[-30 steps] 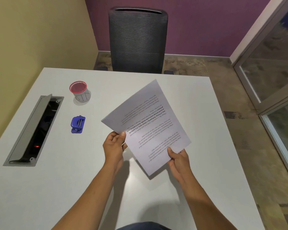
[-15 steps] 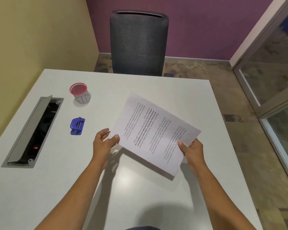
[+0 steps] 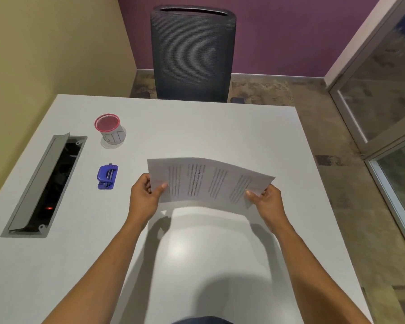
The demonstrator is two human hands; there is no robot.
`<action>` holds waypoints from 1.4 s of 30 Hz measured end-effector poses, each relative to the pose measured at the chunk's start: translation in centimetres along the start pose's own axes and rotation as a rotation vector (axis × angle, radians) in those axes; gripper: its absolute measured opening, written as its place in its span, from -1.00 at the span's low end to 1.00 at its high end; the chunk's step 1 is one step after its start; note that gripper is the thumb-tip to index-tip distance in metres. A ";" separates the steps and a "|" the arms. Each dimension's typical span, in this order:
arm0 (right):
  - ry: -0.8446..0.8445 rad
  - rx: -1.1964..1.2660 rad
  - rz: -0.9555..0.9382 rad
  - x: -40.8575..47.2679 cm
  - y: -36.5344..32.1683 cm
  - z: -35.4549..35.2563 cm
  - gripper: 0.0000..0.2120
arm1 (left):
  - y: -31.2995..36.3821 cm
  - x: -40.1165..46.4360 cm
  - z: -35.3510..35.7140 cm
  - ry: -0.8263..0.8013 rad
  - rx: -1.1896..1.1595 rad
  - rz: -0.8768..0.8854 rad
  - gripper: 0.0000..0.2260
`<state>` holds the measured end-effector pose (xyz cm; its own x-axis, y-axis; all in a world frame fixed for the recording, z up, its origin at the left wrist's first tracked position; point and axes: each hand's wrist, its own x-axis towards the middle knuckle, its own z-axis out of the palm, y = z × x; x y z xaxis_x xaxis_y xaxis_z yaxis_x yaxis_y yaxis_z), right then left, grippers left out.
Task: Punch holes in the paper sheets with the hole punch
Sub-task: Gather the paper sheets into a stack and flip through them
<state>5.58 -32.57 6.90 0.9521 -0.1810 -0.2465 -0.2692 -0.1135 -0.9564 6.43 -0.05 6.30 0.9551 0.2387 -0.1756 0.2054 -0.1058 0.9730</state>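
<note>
I hold the printed paper sheets (image 3: 208, 181) sideways above the white table (image 3: 197, 127), slightly bowed upward, with the text lines running away from me. My left hand (image 3: 145, 197) pinches their left near corner and my right hand (image 3: 267, 202) pinches their right near corner. The small blue hole punch (image 3: 107, 177) lies on the table to the left of my left hand, apart from it and from the paper.
A red-rimmed cup (image 3: 110, 129) stands behind the hole punch. An open grey cable hatch (image 3: 45, 183) is set into the table's left side. A dark mesh chair (image 3: 192, 54) stands at the far edge. A glass partition (image 3: 384, 113) is on the right.
The sheets have turned from a tilted diagonal to lying sideways and lower. My left hand let go for a moment, then took hold of the left corner again.
</note>
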 end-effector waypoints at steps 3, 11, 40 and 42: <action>-0.022 -0.056 -0.027 -0.5 0.6 0.5 -0.75 | -1.1 -1.1 0.3 0.010 0.036 0.034 -0.72; 0.049 -0.053 0.003 -0.9 2.6 1.5 -0.80 | -1.7 -1.6 0.7 0.027 0.181 0.077 -0.75; 0.111 0.294 0.082 -2.7 0.9 3.3 -0.66 | -1.8 -4.5 1.1 0.046 -0.295 -0.288 -0.79; 0.079 0.221 0.017 -2.3 0.2 2.9 -0.71 | -1.7 -3.9 0.6 0.023 -0.218 -0.233 -0.79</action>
<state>3.72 -29.37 6.79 0.9310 -0.2579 -0.2585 -0.2388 0.1056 -0.9653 2.50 -1.36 5.28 0.8821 0.2541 -0.3967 0.3652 0.1631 0.9165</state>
